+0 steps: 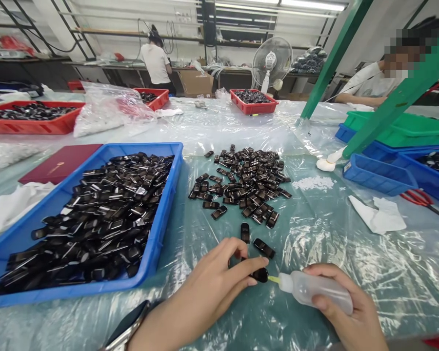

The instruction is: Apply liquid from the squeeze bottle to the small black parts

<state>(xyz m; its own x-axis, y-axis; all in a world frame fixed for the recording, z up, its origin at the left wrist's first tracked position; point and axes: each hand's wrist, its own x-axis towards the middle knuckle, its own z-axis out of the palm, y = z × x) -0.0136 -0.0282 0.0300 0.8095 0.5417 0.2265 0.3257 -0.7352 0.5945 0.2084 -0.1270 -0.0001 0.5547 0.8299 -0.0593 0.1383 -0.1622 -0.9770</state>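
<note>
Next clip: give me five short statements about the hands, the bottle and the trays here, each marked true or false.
1. The right hand holds a squeeze bottle. True.
2. The left hand pinches a small black part at the bottle's nozzle. True.
3. The blue tray beside the left hand is filled with white parts. False: it holds dark, glossy parts.
4. The scissors lie in the red tray by the fan. False: they lie on the plastic sheet at right, beside the blue bins.
5. A loose pile of black parts lies on the table beyond the hands. True.
</note>
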